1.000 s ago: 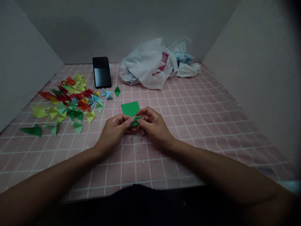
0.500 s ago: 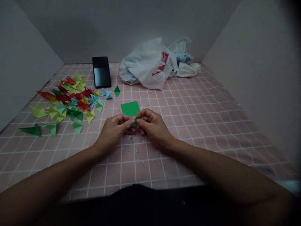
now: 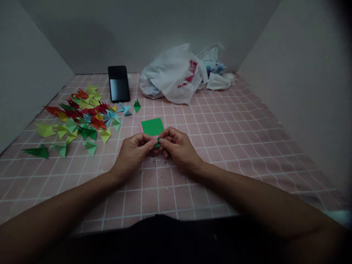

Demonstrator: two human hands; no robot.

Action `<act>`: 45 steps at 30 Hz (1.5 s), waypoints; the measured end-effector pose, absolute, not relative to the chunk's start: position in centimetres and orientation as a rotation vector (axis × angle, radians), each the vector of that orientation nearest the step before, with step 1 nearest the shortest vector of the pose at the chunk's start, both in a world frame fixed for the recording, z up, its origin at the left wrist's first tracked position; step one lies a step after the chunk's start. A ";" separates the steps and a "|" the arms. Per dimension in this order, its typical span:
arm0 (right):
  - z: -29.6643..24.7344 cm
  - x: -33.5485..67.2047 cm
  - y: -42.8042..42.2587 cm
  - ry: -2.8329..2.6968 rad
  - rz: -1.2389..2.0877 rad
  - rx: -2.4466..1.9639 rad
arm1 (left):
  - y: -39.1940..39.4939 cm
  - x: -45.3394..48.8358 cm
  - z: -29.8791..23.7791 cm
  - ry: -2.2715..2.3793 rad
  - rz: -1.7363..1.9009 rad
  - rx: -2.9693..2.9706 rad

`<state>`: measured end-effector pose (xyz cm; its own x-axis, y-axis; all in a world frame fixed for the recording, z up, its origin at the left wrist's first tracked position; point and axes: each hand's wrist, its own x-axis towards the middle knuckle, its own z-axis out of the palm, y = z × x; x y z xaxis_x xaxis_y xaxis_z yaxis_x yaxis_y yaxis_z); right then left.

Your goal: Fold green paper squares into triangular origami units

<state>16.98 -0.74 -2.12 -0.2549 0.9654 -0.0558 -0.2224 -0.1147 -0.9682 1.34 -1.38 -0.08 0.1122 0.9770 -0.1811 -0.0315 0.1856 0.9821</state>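
Note:
Between my fingertips is a small piece of folded green paper (image 3: 157, 145), mostly covered by the thumbs and fingers. My left hand (image 3: 135, 149) pinches it from the left, thumb on top. From the right, my right hand (image 3: 180, 148) pinches the same paper, its thumb tip close to the left one. Just beyond the hands lies a stack of square paper sheets (image 3: 152, 127), green on top with a pink edge showing at its left and front. A small folded green paper piece (image 3: 137, 106) stands apart, behind the stack and to its left.
Many folded paper cranes (image 3: 90, 113) in red, yellow, green and blue spread over the left side. Behind them a black phone (image 3: 118, 84) leans upright. A white plastic bag (image 3: 173, 75) and a crumpled bag (image 3: 218, 81) lie at the back. Pale walls enclose the checked pink tablecloth (image 3: 233, 146).
Both hands stay in nearly the same place. The fingertips have shifted slightly on the green paper, and less of it shows between them.

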 end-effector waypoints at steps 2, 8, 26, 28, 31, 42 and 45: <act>-2.1 17.0 -0.7 -1.158 1.563 -0.947 | -1.4 1.4 0.0 1.192 1.018 1.110; -1.9 16.9 -0.8 -1.128 1.565 -0.918 | -1.5 1.4 0.0 1.220 1.038 1.158; -2.0 17.2 -0.5 -1.134 1.558 -0.933 | -1.2 1.0 -0.1 1.127 0.997 1.070; -1.9 17.2 -0.6 -1.154 1.570 -0.920 | -1.1 1.0 -0.1 1.134 0.998 1.091; -1.9 17.2 -0.6 -1.181 1.569 -0.914 | -1.1 0.9 -0.1 1.126 0.994 1.119; -1.8 17.2 -0.7 -1.037 1.613 -0.802 | -1.3 1.1 0.5 1.107 1.112 0.996; -1.8 17.1 -0.7 -1.023 1.608 -0.780 | -1.4 1.1 0.7 1.116 1.130 1.032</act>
